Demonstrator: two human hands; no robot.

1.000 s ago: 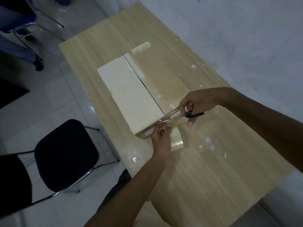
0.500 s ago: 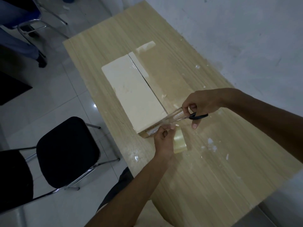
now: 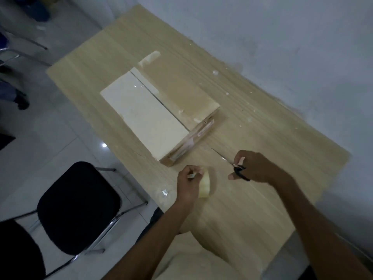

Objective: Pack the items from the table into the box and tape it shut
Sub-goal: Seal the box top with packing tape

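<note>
Box [image 3: 145, 118] lies flat with its flaps closed in the middle of the tabletop [image 3: 262, 199], just beyond both hands and touching neither. The left hand [image 3: 187, 184] has its grip curled round the tape roll [image 3: 204, 186], and the right hand [image 3: 256, 168] has its grip clamped on the scissors [image 3: 238, 170], blades pointing toward the box. It looks light, stiff at the edges but likely yielding along the centre seam, so it is best held by its long side walls.
</note>
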